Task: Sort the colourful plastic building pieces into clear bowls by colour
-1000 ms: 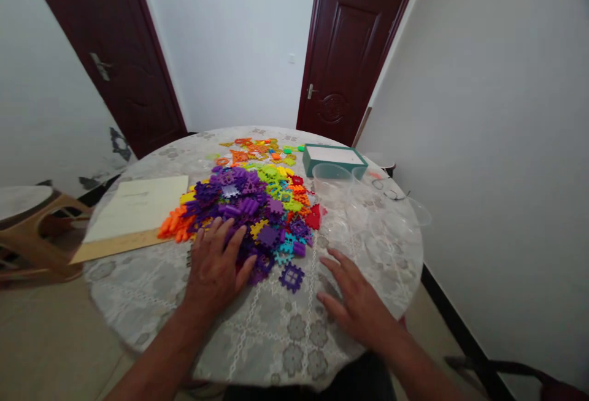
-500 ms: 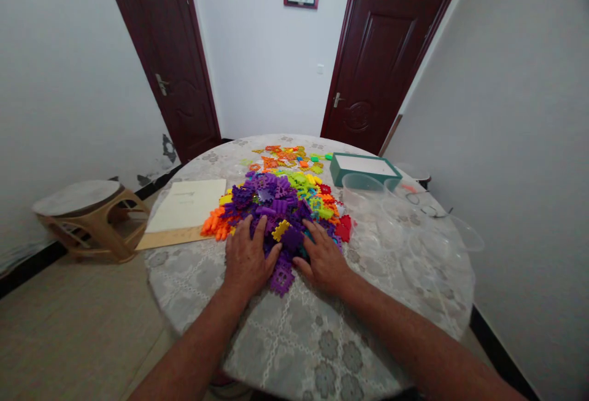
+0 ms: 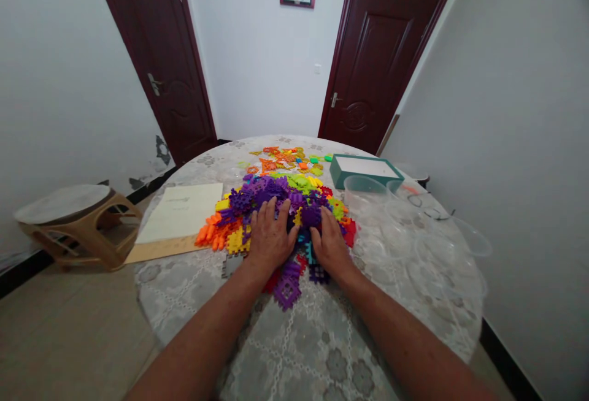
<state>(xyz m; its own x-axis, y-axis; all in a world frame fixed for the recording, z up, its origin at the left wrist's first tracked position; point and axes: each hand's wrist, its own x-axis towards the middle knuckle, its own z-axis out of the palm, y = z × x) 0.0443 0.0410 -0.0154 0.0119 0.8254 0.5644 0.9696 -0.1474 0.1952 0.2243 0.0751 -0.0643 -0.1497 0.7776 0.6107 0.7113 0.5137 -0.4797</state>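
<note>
A heap of colourful plastic interlocking building pieces (image 3: 257, 187), mostly purple on top, sits in the middle of the table. My left hand (image 3: 270, 236) lies on the heap's near left side, fingers spread. On the near right side rests my right hand (image 3: 332, 244), thumb apart from the fingers. Between the two hands are a dark purple square piece (image 3: 311, 216) and a yellow piece (image 3: 298, 215). Closer to me, a purple square piece (image 3: 288, 289) lies on the cloth. Orange pieces (image 3: 214, 232) stick out at the heap's left.
A patterned cloth covers the round table (image 3: 276, 352). Paper (image 3: 184, 205) lies left of the heap. Loose orange and yellow pieces (image 3: 280, 159) are scattered behind it. At right stand a green box (image 3: 338, 174) and several clear plastic tubs (image 3: 365, 187). A stool (image 3: 64, 202) is at far left.
Both hands have moved forward and to the right over the heap. Pieces at the near edge, including yellow, grey and dark blue ones, are now uncovered or spread out.
</note>
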